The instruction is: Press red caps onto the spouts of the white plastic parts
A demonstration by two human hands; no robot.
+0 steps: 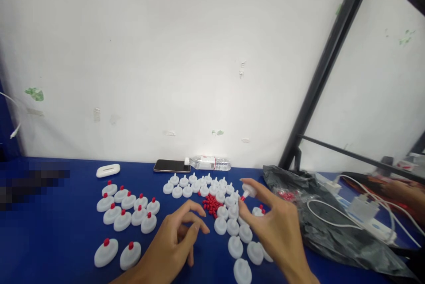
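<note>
My right hand (275, 222) pinches a white plastic nozzle cap (249, 190) between thumb and fingers, tilted, with a red tip cap (245, 196) at its spout. It hovers over the right side of a group of white nozzle caps (235, 247) whose spouts are bare. Beside a heap of small red tip caps (211, 205), my left hand (181, 235) is loosely curled, fingers apart, with nothing visible in it. Several white nozzle caps with red tips (122, 220) stand upright to the left. A few more red-tipped ones (259, 210) are partly hidden behind my right hand.
Along the wall lie a phone (171, 166), a clear plastic bottle (210, 163) and a white oval case (108, 170). On the right are a dark plastic bag (318, 226), a power strip (375, 226) with white cables and a black metal frame (327, 67). Another person's hand (403, 193) shows beyond.
</note>
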